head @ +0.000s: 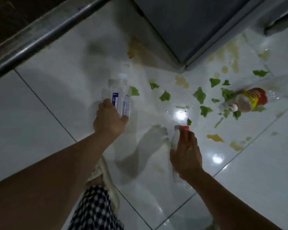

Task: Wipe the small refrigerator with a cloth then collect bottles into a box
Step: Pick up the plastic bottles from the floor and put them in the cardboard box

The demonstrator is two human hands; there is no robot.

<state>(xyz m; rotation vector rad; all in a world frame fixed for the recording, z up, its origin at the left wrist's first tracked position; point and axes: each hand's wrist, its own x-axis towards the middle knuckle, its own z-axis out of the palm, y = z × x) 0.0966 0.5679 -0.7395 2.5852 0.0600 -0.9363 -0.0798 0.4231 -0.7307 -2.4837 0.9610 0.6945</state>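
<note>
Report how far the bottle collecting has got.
Done: nothing visibly boxed; no box is in view. In hand: the left hand grips clear water bottles on the floor, and the right hand holds a red-capped bottle. Left: the red-and-yellow-labelled bottle lies among lettuce scraps and yellowish spills. Whether the refrigerator was wiped cannot be told.
</note>
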